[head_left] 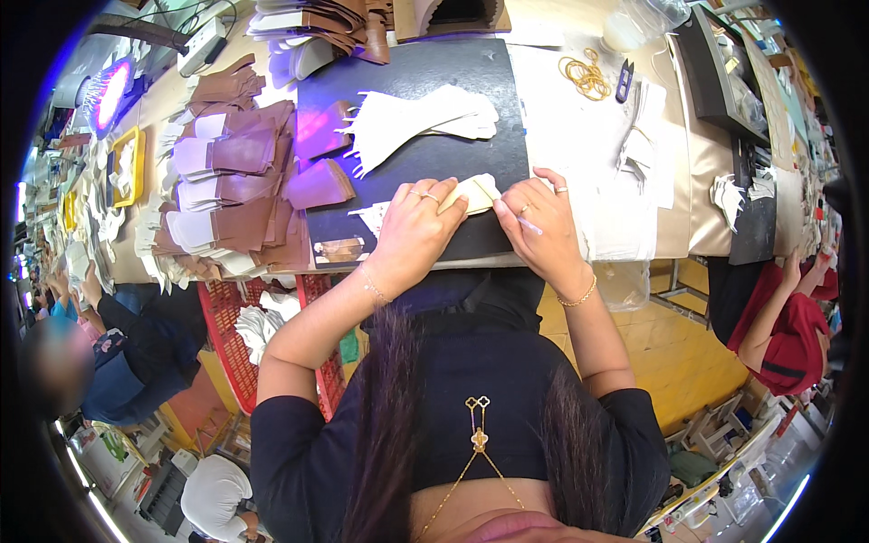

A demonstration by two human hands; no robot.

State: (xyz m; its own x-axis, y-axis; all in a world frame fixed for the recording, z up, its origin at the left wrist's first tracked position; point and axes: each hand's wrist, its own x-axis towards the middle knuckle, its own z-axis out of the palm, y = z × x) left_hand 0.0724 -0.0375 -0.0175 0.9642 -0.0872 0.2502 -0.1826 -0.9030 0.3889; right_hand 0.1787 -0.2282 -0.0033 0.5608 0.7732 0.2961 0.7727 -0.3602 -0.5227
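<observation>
At the front edge of a black mat (335, 72), my left hand (418, 226) is closed on a stack of off-white cut pieces (475, 190). Its rounded, yellowish end shows past my fingertips, and fringed white tips (373, 215) stick out on the other side of that hand. My right hand (543, 222) is closed with curled fingers at the rounded end. A thin yellowish line crosses the stack there; whether the right fingers pinch it or the stack, I cannot make out. Beyond my hands, a fanned bundle of white fringed pieces (425, 122) lies on the mat.
Left of the mat lie rows of brown-and-white piece stacks (226, 181). Rubber bands (587, 74) and small dark thread snips (625, 81) rest at the right, near a tied white bundle (638, 140). A red basket (231, 339) stands below the table's left side. Other people sit at both sides.
</observation>
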